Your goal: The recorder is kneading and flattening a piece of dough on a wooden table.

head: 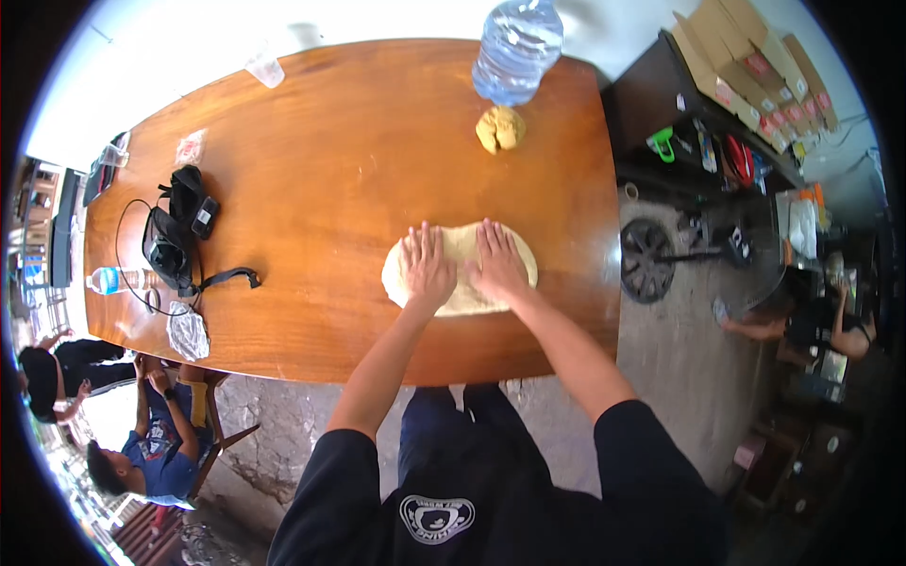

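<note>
A flattened oval of pale dough [460,297] lies near the front edge of a varnished wooden table [333,184]. Both palms rest on top of it. My left hand [427,267] presses on the dough's left part, fingers pointing away from me. My right hand [501,265] lies flat on its right part, thumb turned inward. Neither hand grips anything, and the fingers are partly spread. Beyond the right hand sits a smaller, yellower lump of dough [500,129], split by a crease at its front.
A large water bottle [517,53] stands behind the small lump. At left are a black bag [170,244], a small water bottle [117,280] and crumpled plastic [188,331]. One person [163,453] sits at left; other people are farther off. A shelf [655,106] carries cardboard boxes.
</note>
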Tool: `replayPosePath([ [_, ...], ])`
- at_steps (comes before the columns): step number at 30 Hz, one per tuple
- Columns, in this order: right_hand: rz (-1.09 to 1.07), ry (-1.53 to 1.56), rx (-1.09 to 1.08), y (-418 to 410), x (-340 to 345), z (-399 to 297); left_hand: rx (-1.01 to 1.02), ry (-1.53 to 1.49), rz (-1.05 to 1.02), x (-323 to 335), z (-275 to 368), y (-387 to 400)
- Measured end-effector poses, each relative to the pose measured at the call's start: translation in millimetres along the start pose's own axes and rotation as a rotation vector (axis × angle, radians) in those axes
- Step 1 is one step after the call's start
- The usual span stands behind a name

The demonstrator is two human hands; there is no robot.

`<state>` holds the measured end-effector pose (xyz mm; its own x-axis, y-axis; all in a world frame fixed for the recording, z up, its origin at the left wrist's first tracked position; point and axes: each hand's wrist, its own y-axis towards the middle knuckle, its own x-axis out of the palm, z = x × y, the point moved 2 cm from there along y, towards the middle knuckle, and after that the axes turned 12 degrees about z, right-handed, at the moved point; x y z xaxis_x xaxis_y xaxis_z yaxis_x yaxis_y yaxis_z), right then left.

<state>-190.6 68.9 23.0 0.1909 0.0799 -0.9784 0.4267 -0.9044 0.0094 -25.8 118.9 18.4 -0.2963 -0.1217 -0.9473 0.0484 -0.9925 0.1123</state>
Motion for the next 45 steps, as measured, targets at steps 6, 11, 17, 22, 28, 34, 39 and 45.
replayPosePath([
  [6,0.272,0.004,-0.092,0,4,-26,0.189,-0.224,0.188,17,-3,18],
  [11,0.146,0.133,-0.051,14,-4,-28,0.156,-0.153,0.151,10,-10,25],
  [17,0.281,-0.043,0.059,-20,4,-15,0.234,-0.169,0.053,4,-3,12],
  [22,-0.018,0.165,0.206,19,-24,-22,0.065,-0.096,0.139,3,12,35],
  [28,0.316,0.132,0.083,12,-20,-9,0.269,-0.149,0.163,19,-3,41],
  [34,0.06,0.041,0.134,32,-28,9,0.199,-0.212,-0.11,-10,-12,64],
  [39,0.249,0.188,0.111,5,-21,55,0.236,-0.23,0.157,-27,-51,43],
  [45,0.386,0.082,0.154,-16,-16,15,0.127,-0.033,0.197,-8,-32,17],
])
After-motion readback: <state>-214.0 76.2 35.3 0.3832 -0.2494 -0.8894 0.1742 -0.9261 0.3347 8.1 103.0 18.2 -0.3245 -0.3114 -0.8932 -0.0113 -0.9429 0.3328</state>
